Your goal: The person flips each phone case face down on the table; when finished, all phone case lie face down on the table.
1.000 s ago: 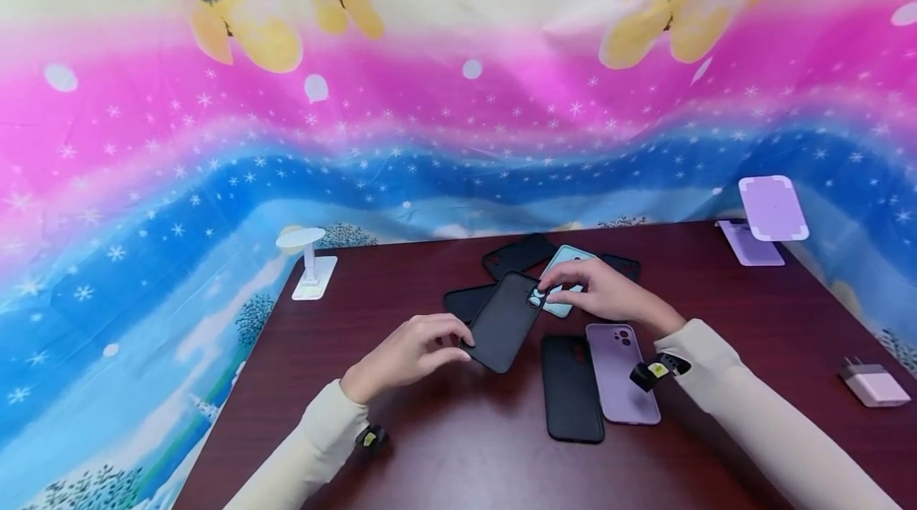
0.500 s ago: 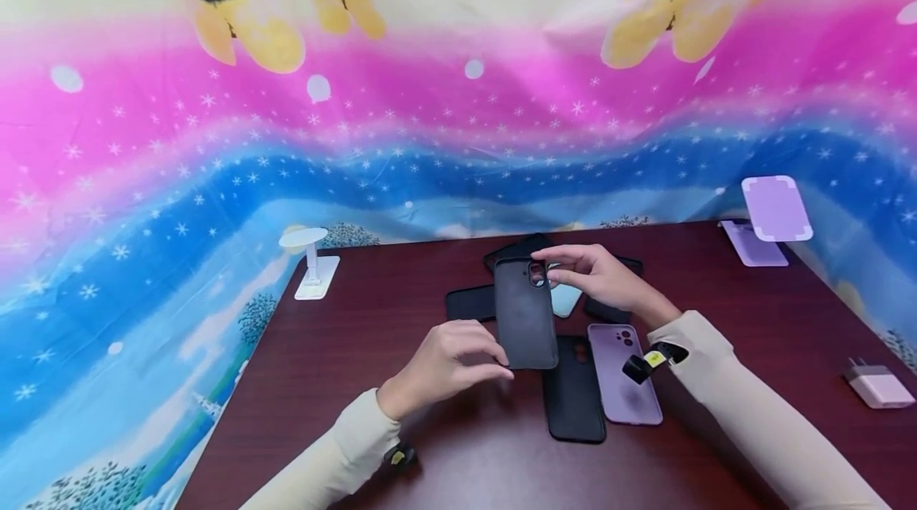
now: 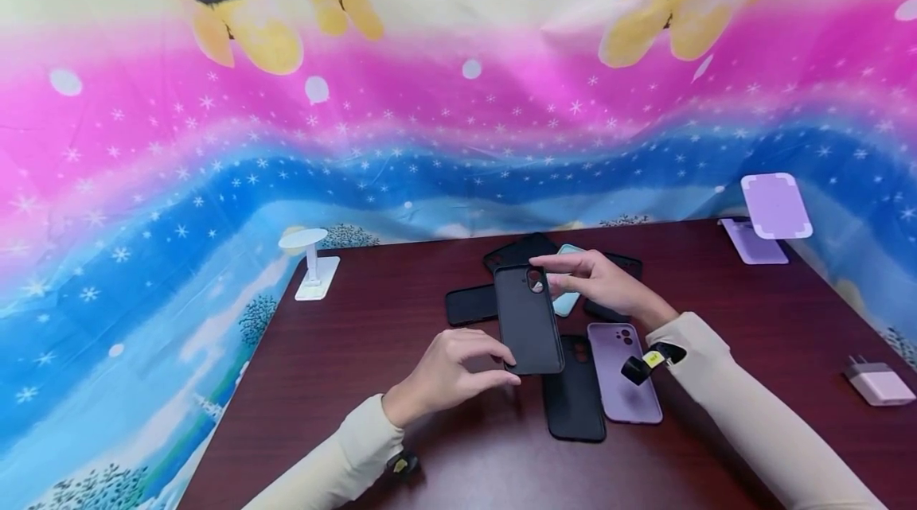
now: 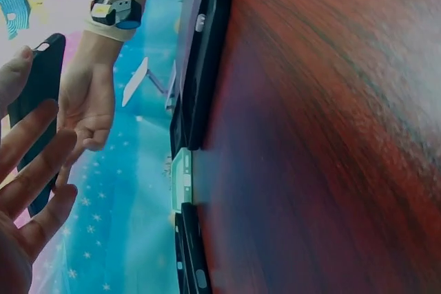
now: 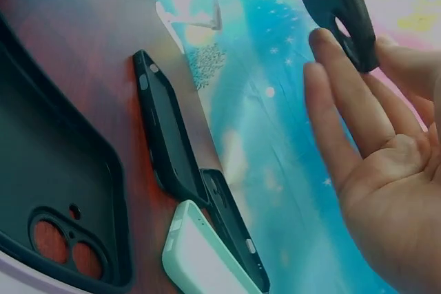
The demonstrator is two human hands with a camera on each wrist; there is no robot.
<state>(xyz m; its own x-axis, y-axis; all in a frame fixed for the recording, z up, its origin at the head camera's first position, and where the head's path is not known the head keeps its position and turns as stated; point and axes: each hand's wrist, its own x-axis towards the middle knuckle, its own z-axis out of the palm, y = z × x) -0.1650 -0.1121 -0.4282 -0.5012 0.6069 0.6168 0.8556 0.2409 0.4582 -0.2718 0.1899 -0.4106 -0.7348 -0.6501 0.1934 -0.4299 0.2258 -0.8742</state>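
Both hands hold a black phone case (image 3: 530, 331) up over the table, its hollow inner side and camera cutout facing the head camera. My left hand (image 3: 451, 371) pinches the lower left corner between thumb and fingers. At the top right corner, beside the cutout, my right hand (image 3: 605, 283) grips the edge; in the right wrist view the thumb and fingertips meet the case's end (image 5: 337, 5). Below lie another black case (image 3: 573, 410) and a purple case (image 3: 622, 375), side by side. A mint case (image 3: 566, 305) is partly hidden behind the right hand.
More black cases lie behind, one at the left (image 3: 469, 305), one at the back (image 3: 519, 250) and one at the right (image 3: 625, 263). A white stand (image 3: 312, 271), a purple stand (image 3: 776, 208) and a charger plug (image 3: 879, 383) sit toward the table's sides. A printed cloth hangs behind.
The held case has turned from a slant to nearly upright, its inner side now facing the head camera. My left hand has shifted right with it; over the last half second it dipped slightly.
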